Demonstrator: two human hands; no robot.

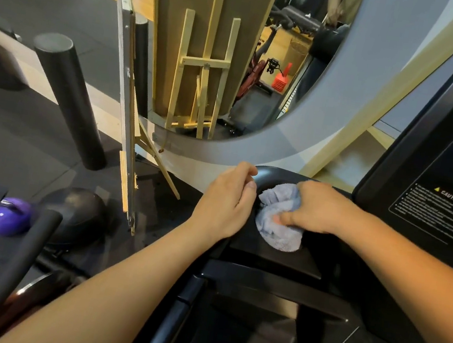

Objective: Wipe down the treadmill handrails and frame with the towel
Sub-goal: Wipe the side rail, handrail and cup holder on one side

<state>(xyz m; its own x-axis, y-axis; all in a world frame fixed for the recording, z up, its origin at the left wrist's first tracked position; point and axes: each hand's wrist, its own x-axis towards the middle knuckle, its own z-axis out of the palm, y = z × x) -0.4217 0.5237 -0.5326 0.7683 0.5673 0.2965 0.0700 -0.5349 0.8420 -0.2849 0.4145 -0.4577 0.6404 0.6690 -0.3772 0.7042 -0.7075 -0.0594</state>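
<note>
A: From my feed, there's a big oval mirror (263, 61) leaning ahead, with a wooden easel (202, 82) reflected in it.

B: Yep, plus a black foam roller (69, 99) standing upright at left, and a purple ball (9, 216) down low beside a dark one (81, 212).

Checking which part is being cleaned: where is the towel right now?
Head view, centre-right: the towel is bunched under the right hand on the treadmill's black console ledge, beside the left hand.

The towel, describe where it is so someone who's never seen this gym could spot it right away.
Start at the black treadmill console with the CAUTION label on the right. Just left of it, on the dark rounded frame corner, the right hand presses down a bunched pale blue-grey towel, with the left hand beside it. It is the only light, soft thing on the black plastic.
</note>
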